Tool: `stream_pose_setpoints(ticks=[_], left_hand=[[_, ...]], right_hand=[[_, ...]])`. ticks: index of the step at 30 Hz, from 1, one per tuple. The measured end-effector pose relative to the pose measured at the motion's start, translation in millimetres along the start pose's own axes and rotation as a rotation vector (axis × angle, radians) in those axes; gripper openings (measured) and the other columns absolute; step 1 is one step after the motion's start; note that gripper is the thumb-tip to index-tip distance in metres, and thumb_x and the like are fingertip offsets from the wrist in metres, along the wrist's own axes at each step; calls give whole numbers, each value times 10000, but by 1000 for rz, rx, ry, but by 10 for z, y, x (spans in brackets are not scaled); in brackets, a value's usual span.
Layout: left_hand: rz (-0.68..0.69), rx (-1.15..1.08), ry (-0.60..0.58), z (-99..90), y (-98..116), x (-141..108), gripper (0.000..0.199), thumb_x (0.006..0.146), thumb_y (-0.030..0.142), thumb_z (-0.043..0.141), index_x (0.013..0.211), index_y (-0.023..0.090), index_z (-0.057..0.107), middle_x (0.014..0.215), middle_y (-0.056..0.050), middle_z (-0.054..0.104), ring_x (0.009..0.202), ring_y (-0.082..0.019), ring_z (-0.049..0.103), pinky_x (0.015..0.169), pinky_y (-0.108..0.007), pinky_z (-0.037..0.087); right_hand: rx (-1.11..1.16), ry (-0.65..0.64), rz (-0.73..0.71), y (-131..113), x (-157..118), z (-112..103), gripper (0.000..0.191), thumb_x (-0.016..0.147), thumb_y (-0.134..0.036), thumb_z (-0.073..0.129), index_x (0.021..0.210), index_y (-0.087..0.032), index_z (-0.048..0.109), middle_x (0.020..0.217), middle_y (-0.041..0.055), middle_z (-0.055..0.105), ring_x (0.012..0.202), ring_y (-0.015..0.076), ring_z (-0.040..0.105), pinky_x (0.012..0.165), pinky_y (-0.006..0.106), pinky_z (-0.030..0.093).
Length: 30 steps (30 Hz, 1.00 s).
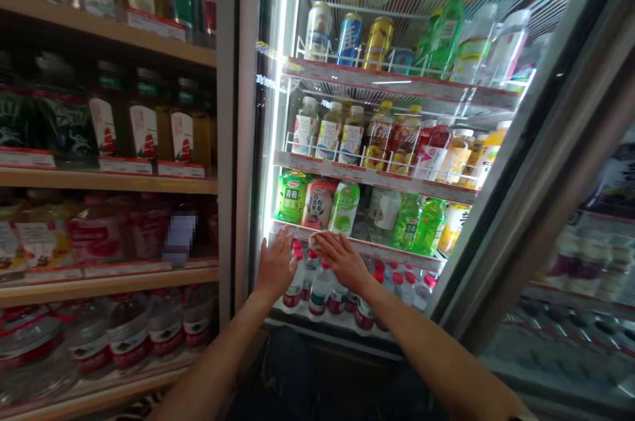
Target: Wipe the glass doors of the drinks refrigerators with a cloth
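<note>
A lit drinks cooler (270, 143) stands in front of me with its shelves of bottles and cans exposed. My left hand (276, 267) is raised near the left end of the lower shelf edge, fingers apart, holding nothing. To its right, my right hand (342, 262) presses a light-coloured cloth (319, 240) against that shelf's front edge, below a white-and-green bottle (344, 208). Part of the cloth is hidden under the fingers. Green and red-pink bottles stand just above my hands. Water bottles with red caps (321, 288) are below and behind them.
Wooden shelves (99, 179) with many bottles fill the left side. A grey frame post (228, 110) separates them from the cooler. The cooler's door (546, 209) angles across the right, with more bottles seen through it. My knees are below my hands.
</note>
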<state>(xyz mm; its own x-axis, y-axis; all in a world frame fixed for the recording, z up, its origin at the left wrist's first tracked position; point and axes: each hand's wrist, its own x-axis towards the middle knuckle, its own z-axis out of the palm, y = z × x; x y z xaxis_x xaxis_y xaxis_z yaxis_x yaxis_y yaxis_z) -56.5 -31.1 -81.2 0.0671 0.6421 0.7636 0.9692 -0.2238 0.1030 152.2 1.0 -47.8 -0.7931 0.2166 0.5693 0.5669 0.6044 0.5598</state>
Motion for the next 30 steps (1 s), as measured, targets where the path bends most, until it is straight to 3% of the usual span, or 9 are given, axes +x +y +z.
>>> stream_pose_setpoints(ticks=[6, 12, 14, 17, 20, 25, 28, 30], left_hand=[[-22, 2, 48, -60, -234, 83, 508, 797, 179, 418, 1303, 134, 424, 1415, -146, 400, 1327, -261, 348, 1095, -542, 215], [-62, 25, 6, -109, -484, 63, 492, 805, 187, 386, 1286, 93, 431, 1398, -178, 413, 1290, -280, 399, 1049, -559, 282], [-79, 22, -4, -141, -580, 87, 502, 803, 192, 381, 1292, 87, 426, 1401, -182, 406, 1294, -288, 391, 1042, -558, 293], [-142, 10, 16, -204, -715, 133, 527, 800, 212, 387, 1306, 67, 405, 1407, -201, 389, 1303, -300, 375, 1041, -557, 296], [-186, 0, 47, -279, -817, 143, 537, 803, 231, 395, 1319, 81, 390, 1401, -198, 398, 1302, -298, 375, 1055, -557, 276], [-224, 27, 13, -403, -882, 125, 541, 793, 215, 403, 1325, 121, 378, 1408, -175, 399, 1310, -274, 369, 1059, -535, 283], [-221, 30, 3, -461, -863, 204, 541, 796, 212, 399, 1327, 118, 369, 1412, -175, 393, 1317, -265, 360, 1063, -521, 290], [-213, 24, 19, -495, -830, 305, 544, 798, 208, 395, 1333, 117, 359, 1415, -174, 388, 1323, -264, 350, 1068, -519, 285]], right_hand=[[-15, 90, 176, 78, 534, -60, 496, 856, -148, 457, 1345, -218, 419, 1473, 71, 344, 1388, 235, 242, 1127, 488, 211], [2, 12, -100, -160, 598, 97, 432, 875, -154, 422, 1302, -198, 464, 1419, 39, 436, 1337, 209, 344, 1099, 431, 310], [0, 22, -99, -133, 807, 55, 432, 885, -154, 398, 1313, -192, 447, 1424, 39, 427, 1339, 215, 336, 1096, 439, 312], [-1, 82, 31, -44, 1292, -63, 470, 891, -125, 358, 1357, -179, 382, 1459, 48, 371, 1367, 227, 277, 1111, 467, 274], [17, 120, 76, -115, 1590, -39, 451, 891, -123, 355, 1338, -163, 403, 1465, 49, 360, 1369, 236, 265, 1117, 480, 259], [93, 53, -146, -467, 1384, 276, 423, 880, -148, 409, 1301, -141, 447, 1395, 63, 458, 1319, 208, 347, 1106, 433, 304], [115, 49, -165, -365, 1327, 246, 438, 874, -152, 429, 1312, -159, 439, 1382, 71, 471, 1316, 206, 352, 1103, 435, 303], [100, 97, -59, -158, 1390, 105, 451, 881, -129, 401, 1327, -192, 424, 1412, 62, 438, 1346, 209, 309, 1120, 466, 257]])
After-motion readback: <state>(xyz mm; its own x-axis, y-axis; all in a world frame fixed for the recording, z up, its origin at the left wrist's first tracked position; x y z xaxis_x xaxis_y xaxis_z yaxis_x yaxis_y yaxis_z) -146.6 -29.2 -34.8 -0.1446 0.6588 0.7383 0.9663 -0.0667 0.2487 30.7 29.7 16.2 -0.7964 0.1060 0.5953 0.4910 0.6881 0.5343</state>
